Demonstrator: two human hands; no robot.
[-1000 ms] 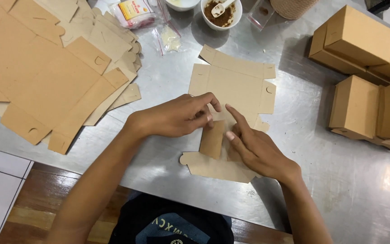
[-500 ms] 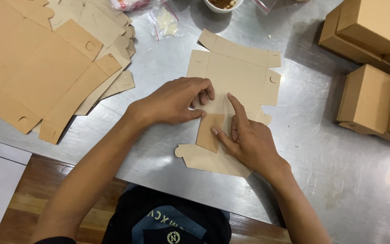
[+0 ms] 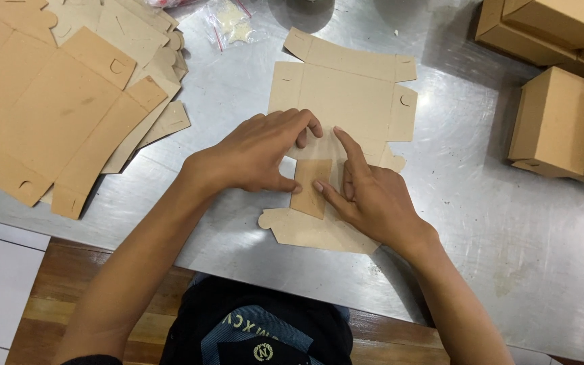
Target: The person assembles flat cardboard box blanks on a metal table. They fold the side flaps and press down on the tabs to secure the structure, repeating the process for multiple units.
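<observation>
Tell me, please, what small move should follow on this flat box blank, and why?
Probably run the right hand fingers along the fold to crease it: both hands pin a folded panel on the cardboard blank, the left hand holding it flat on the steel table.

A small packing workshop: a steel-topped desk (image 3: pixel 495 223) carries a stack of flat cardboard box blanks (image 3: pixel 55 108), and finished folded boxes (image 3: pixel 562 122) are piled at its far side.
</observation>
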